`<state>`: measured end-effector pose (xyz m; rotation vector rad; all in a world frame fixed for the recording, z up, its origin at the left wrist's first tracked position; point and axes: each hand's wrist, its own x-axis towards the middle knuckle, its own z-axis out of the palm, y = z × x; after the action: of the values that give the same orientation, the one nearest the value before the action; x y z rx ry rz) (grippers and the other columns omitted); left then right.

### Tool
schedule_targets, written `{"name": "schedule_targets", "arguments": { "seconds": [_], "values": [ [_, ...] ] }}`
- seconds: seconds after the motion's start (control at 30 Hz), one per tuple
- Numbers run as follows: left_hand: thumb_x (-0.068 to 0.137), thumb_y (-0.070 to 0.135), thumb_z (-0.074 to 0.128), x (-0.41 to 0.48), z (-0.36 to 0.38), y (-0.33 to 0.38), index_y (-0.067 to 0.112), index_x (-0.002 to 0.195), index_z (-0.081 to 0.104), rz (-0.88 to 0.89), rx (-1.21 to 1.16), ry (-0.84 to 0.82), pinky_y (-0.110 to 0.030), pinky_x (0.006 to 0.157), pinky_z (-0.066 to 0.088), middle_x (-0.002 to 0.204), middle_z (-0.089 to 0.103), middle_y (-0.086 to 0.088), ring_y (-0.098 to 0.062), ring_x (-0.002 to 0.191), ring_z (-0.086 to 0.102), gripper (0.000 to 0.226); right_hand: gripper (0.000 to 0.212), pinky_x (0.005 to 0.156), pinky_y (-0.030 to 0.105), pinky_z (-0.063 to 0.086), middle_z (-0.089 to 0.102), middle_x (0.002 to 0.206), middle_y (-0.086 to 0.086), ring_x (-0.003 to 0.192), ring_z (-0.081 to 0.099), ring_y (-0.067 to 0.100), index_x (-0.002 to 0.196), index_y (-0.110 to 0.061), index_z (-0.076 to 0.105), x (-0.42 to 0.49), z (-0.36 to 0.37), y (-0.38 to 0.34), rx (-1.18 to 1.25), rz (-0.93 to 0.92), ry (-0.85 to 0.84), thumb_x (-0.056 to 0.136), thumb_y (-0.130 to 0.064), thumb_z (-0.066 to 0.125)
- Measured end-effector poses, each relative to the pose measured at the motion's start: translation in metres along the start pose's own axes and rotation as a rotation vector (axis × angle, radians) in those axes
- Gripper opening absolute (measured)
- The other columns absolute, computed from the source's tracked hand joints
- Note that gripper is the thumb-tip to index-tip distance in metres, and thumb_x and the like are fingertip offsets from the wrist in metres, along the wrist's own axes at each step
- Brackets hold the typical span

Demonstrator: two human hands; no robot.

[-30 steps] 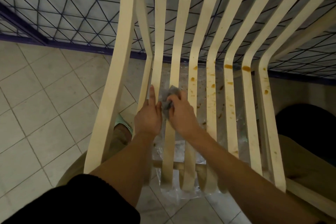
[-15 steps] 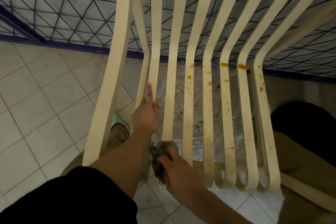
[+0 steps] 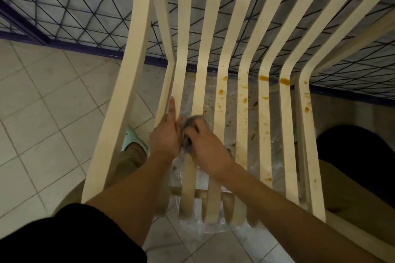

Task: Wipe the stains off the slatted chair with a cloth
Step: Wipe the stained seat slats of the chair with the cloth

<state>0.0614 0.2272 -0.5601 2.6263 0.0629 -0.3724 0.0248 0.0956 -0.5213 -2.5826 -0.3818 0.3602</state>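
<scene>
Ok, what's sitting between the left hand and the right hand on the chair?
The grey cloth, bunched on a seat slat. The right hand grips it, and the left hand lies beside it with fingers straight. The head view shows this.

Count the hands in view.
2. The left hand rests on the chair; the right hand, just beside it, grips the cloth. None look hidden.

single head-worn wide-angle view, steeply down and forward, close over the slatted chair [image 3: 224,28] and tiled floor [image 3: 42,113]
</scene>
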Motion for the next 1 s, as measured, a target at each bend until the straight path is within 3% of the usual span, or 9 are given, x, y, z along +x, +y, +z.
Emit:
{"name": "schedule_targets", "arguments": {
  "seconds": [0.17, 0.27, 0.37, 0.53, 0.6, 0.77, 1.0],
  "values": [
    [0.103, 0.042, 0.026, -0.002, 0.000, 0.002, 0.034, 0.153, -0.011, -0.013, 0.007, 0.027, -0.036, 0.067, 0.048, 0.122, 0.058, -0.010, -0.027, 0.088, 0.061, 0.062, 0.012, 0.064, 0.036, 0.050, 0.041, 0.116, 0.010, 0.073, 0.046, 0.021, 0.104, -0.011, 0.056, 0.039, -0.004, 0.016, 0.028, 0.049, 0.081, 0.092, -0.009, 0.057],
    [0.103, 0.044, 0.023, -0.004, 0.000, 0.002, 0.032, 0.155, -0.006, 0.010, 0.000, 0.058, -0.036, 0.066, 0.047, 0.118, 0.059, -0.011, -0.028, 0.086, 0.061, 0.060, 0.008, 0.073, 0.038, 0.054, 0.042, 0.120, 0.011, 0.083, 0.052, 0.025, 0.102, -0.011, 0.055, 0.071, -0.010, 0.028, 0.028, 0.062, 0.137, 0.094, -0.010, 0.054],
    [0.103, 0.042, 0.024, -0.005, 0.001, 0.001, 0.031, 0.155, -0.006, 0.024, -0.024, 0.057, -0.038, 0.067, 0.050, 0.111, 0.059, -0.011, -0.027, 0.080, 0.059, 0.060, 0.019, 0.080, 0.039, 0.053, 0.041, 0.127, 0.014, 0.093, 0.056, 0.030, 0.111, -0.008, 0.056, 0.102, -0.023, 0.042, -0.016, 0.116, 0.143, 0.092, -0.005, 0.052],
    [0.103, 0.042, 0.024, -0.002, 0.005, -0.001, 0.031, 0.154, -0.009, 0.036, -0.022, 0.075, -0.042, 0.067, 0.051, 0.109, 0.059, -0.011, -0.028, 0.079, 0.059, 0.062, 0.031, 0.080, 0.031, 0.041, 0.043, 0.127, 0.020, 0.106, 0.052, 0.035, 0.122, -0.005, 0.051, 0.152, -0.050, 0.057, -0.046, 0.169, 0.127, 0.092, -0.002, 0.046],
    [0.103, 0.042, 0.024, -0.002, 0.005, -0.001, 0.032, 0.154, -0.009, 0.029, -0.025, 0.072, -0.041, 0.067, 0.051, 0.109, 0.059, -0.011, -0.028, 0.079, 0.059, 0.062, 0.031, 0.084, 0.036, 0.045, 0.041, 0.129, 0.020, 0.107, 0.052, 0.036, 0.123, -0.005, 0.050, 0.162, -0.056, 0.060, -0.091, 0.149, 0.103, 0.092, -0.002, 0.046],
    [0.103, 0.043, 0.024, -0.002, 0.006, -0.003, 0.034, 0.153, -0.011, 0.020, -0.008, 0.069, -0.042, 0.066, 0.051, 0.111, 0.060, -0.012, -0.029, 0.081, 0.060, 0.062, 0.030, 0.080, 0.040, 0.045, 0.034, 0.136, 0.019, 0.105, 0.054, 0.039, 0.122, -0.007, 0.049, 0.160, -0.052, 0.059, -0.130, 0.158, 0.086, 0.093, -0.001, 0.045],
    [0.102, 0.045, 0.022, 0.000, 0.009, -0.005, 0.036, 0.153, -0.010, 0.013, -0.013, 0.066, -0.044, 0.071, 0.052, 0.115, 0.060, -0.012, -0.029, 0.085, 0.061, 0.061, 0.037, 0.089, 0.041, 0.049, 0.031, 0.139, 0.018, 0.110, 0.051, 0.037, 0.129, -0.005, 0.045, 0.119, -0.033, 0.040, -0.078, 0.193, 0.037, 0.092, -0.002, 0.047]
  ]
}}
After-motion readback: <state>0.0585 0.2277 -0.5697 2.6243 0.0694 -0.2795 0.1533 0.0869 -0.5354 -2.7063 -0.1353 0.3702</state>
